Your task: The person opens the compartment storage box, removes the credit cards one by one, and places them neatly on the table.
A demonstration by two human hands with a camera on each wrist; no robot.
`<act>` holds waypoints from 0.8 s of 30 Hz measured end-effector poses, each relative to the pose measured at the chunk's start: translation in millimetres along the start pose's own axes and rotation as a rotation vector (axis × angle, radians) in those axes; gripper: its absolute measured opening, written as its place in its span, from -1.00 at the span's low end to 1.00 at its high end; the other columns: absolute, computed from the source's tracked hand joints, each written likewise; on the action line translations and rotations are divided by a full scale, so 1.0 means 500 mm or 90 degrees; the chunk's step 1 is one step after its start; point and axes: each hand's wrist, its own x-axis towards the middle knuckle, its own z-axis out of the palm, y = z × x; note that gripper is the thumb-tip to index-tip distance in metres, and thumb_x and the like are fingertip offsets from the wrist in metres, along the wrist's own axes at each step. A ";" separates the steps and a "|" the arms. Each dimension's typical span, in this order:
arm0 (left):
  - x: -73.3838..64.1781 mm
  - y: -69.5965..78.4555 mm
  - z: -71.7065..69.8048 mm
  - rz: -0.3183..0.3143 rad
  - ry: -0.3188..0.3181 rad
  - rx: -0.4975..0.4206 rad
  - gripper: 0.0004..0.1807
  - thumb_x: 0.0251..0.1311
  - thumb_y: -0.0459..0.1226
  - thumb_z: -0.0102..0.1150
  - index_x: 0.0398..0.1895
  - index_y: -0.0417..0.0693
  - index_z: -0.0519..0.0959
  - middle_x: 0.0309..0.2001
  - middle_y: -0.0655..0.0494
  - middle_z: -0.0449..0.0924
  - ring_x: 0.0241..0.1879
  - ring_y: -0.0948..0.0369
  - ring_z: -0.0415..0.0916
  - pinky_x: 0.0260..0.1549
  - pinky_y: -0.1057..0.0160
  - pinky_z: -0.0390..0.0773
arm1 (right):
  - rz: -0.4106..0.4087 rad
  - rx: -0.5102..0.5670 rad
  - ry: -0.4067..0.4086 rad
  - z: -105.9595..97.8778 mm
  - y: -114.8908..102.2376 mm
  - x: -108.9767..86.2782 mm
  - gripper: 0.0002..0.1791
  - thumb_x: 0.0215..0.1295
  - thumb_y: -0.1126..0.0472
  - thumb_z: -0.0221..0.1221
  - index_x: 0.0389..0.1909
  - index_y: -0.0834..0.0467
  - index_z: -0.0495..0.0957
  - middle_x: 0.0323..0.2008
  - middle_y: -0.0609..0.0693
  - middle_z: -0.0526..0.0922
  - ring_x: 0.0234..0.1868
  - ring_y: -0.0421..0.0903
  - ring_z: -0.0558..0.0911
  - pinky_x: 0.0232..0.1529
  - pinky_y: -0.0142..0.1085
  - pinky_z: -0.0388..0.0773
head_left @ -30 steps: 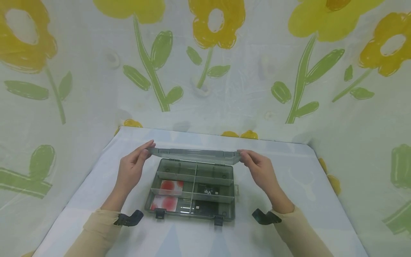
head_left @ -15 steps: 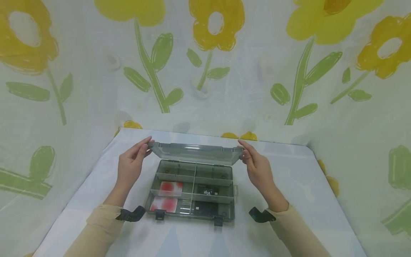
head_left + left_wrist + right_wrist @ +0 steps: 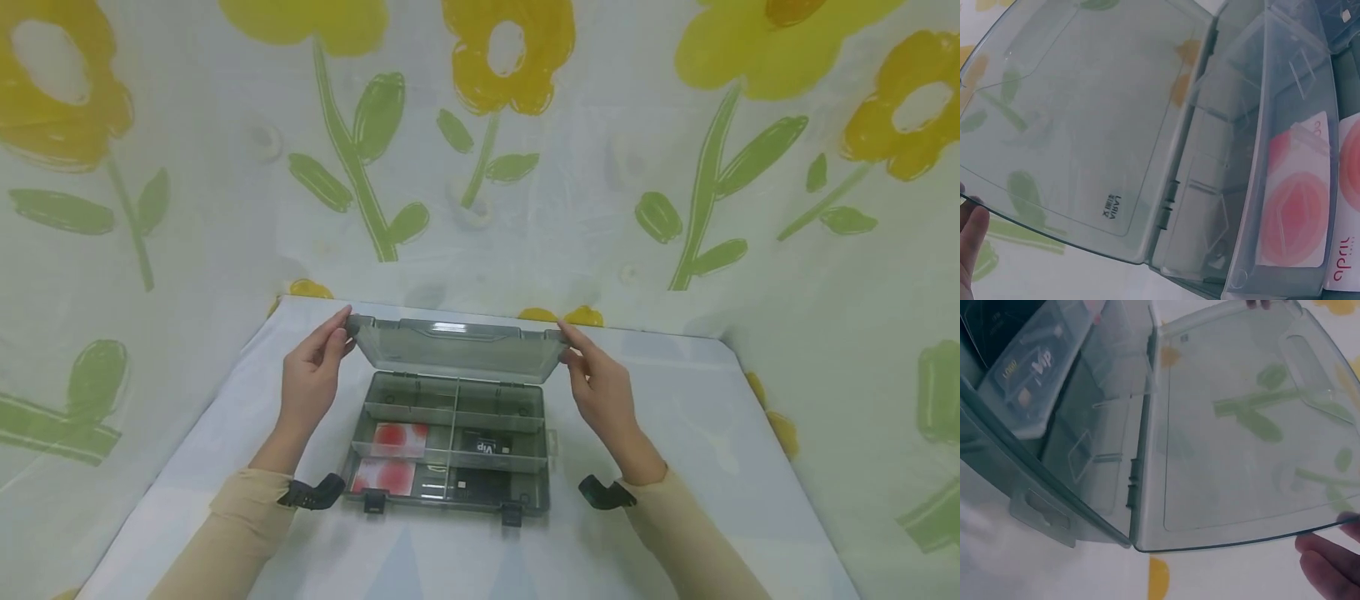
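Head view: L hand [image 3: 311, 379] pinches the left end of the raised lid [image 3: 457, 350] b/w thumb & fingers; R hand [image 3: 606, 396] holds the right end, index finger stretched out. Lid is gray, see-through, tilted up on hinges along the far edge of the matching box [image 3: 427, 502], which sits flat on the white tabletop [image 3: 712, 433], b/w the two forearms.

Box is split into six compts, 2 cols x 3 rows. Mid-left compt has a red & white card [image 3: 388, 437], near-left compt another red & white one [image 3: 390, 476] w/ "april" print, per left wrist view. Mid-right compt has a black card [image 3: 487, 445] marked "Vip"; near-right compt has a 2nd dark card [image 3: 482, 485]. Two dark latches [image 3: 375, 502] hang at box's near side; clear hang tab [image 3: 552, 446] sticks out on the right side.

"LARIA" logo [image 3: 1112, 206] shows on lid close to the hinge, left wrist view. Both arms wear beige sleeves [image 3: 247, 512] & a black wrist device [image 3: 311, 493] each. Far side: sheet [image 3: 585, 225] w/ yellow flowers & green leaves.
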 end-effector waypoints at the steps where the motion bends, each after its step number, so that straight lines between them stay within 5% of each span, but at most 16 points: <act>1: 0.000 0.006 0.000 0.001 -0.010 0.007 -0.60 0.49 -0.47 0.01 0.34 -0.35 0.47 0.24 -0.33 0.52 0.16 0.35 0.58 0.09 0.48 0.54 | -0.007 -0.001 0.002 0.001 0.002 0.004 -0.38 0.42 0.41 0.19 0.44 -0.05 0.45 0.04 0.10 0.74 -0.44 -0.03 0.68 -0.61 -0.34 0.35; 4: 0.002 0.002 0.000 0.000 -0.038 0.031 -0.53 0.50 -0.43 0.01 0.43 -0.28 0.39 0.35 -0.27 0.43 0.31 0.11 0.48 0.15 0.57 0.43 | -0.028 -0.007 0.010 0.005 0.008 0.016 -0.34 0.40 0.42 0.20 0.47 -0.05 0.41 0.01 0.14 0.74 -0.25 0.05 0.78 -0.52 -0.25 0.54; 10: 0.017 -0.067 -0.001 -0.013 -0.093 0.064 -0.42 0.51 -0.38 0.02 0.56 -0.05 0.26 0.49 -0.05 0.29 0.41 -0.10 0.31 0.19 0.62 0.34 | -0.052 0.015 0.016 0.014 0.021 0.035 -0.31 0.38 0.43 0.22 0.50 0.01 0.36 -0.02 0.18 0.73 -0.14 0.12 0.77 -0.23 -0.04 0.73; 18: 0.040 -0.089 -0.004 -0.045 -0.181 0.097 -0.25 0.54 -0.30 0.02 0.66 0.22 -0.02 0.47 -0.24 0.27 0.40 -0.15 0.34 0.25 -0.04 0.45 | -0.026 0.050 0.006 0.034 0.041 0.049 -0.22 0.36 0.48 0.23 0.55 0.02 0.27 0.03 0.21 0.70 -0.07 0.14 0.76 -0.11 0.00 0.73; 24: 0.058 -0.095 -0.001 -0.050 -0.225 0.084 -0.18 0.52 -0.34 0.03 0.68 0.14 -0.15 0.50 -0.29 0.20 0.40 -0.23 0.30 0.26 -0.10 0.42 | -0.005 0.081 -0.012 0.050 0.054 0.063 -0.14 0.35 0.53 0.20 0.60 0.02 0.16 0.09 0.22 0.66 -0.04 0.17 0.74 -0.12 -0.04 0.74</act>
